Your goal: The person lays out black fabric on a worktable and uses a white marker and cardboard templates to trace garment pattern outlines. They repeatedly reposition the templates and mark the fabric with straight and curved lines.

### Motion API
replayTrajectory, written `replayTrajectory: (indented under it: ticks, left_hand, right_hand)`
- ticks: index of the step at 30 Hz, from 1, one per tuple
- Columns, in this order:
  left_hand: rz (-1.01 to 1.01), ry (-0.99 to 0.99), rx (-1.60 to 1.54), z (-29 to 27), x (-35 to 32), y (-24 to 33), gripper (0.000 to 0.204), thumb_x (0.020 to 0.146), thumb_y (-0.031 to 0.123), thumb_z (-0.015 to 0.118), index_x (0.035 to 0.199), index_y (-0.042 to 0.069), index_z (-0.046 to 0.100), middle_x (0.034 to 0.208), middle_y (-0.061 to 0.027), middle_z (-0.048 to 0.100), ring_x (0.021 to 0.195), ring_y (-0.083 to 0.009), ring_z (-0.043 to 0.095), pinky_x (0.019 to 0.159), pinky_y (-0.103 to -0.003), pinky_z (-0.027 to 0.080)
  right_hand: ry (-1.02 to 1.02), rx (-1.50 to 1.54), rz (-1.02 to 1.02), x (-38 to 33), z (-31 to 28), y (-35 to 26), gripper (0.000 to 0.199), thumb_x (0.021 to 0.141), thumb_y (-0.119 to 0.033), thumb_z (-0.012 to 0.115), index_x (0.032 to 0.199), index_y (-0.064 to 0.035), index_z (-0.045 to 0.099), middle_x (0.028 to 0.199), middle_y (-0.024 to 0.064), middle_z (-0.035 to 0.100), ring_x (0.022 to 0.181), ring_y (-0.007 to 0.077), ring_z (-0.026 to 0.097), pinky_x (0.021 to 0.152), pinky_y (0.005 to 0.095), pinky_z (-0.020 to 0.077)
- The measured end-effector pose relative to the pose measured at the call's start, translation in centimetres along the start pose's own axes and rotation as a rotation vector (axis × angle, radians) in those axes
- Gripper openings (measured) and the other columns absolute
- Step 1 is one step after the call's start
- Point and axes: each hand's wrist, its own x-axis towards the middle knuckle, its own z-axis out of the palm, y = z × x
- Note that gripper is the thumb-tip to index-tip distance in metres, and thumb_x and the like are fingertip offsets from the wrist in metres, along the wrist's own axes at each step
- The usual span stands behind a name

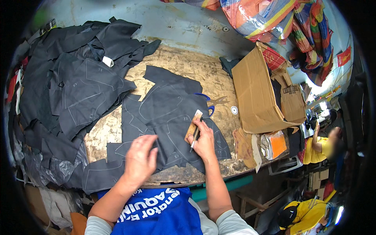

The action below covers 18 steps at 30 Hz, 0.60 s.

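Note:
A dark leather piece [162,102] with pale drawn outlines lies on the worn wooden table [188,58]. My right hand [205,141] rests over it, fingers closed around a slim pen [193,145] and against a flat, brownish rectangular piece [189,132] with a pale end. Its kind I cannot make out. Toward the left, my left hand [139,159] hovers over or lightly touches the leather with fingers extended, thumb apart and nothing in its grip. Blue-handled scissors [212,102] lie just beyond the right hand, one handle partly beneath the leather edge.
A large heap of dark leather [78,74], some marked with outlines, fills the left side. An open cardboard box [254,90] stands at the right, near a stack with an orange top [273,145]. Striped woven bags [262,19] hang above. Two people in yellow [303,215] are farther right.

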Motion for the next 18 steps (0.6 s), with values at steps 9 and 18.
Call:
replayTrajectory:
  ticks: [9, 18]
  left_hand:
    - [0.069, -0.42, 0.384, 6.1, 1.2, -1.4, 0.064, 0.095, 0.042, 0.041, 0.14, -0.003, 0.035, 0.15, -0.0184, 0.027, 0.142, -0.0299, 0.021, 0.113, -0.048, 0.018]
    - [0.113, -0.411, 0.388, 0.4, -0.9, -5.1, 0.046, 0.092, 0.03, 0.052, 0.131, 0.005, 0.051, 0.144, -0.0099, 0.043, 0.137, -0.0219, 0.034, 0.109, -0.057, 0.021]
  right_hand:
    - [0.123, -0.083, -0.026, -0.8, 2.0, -1.2, 0.047, 0.075, -0.013, 0.062, 0.121, -0.0064, 0.057, 0.123, 0.0204, 0.058, 0.125, 0.0372, 0.046, 0.104, 0.05, 0.03]
    - [0.032, -0.133, -0.136, -1.7, 1.1, -3.1, 0.04, 0.074, -0.022, 0.067, 0.112, -0.0101, 0.062, 0.113, 0.0132, 0.064, 0.129, 0.0329, 0.043, 0.106, 0.0609, 0.0203]
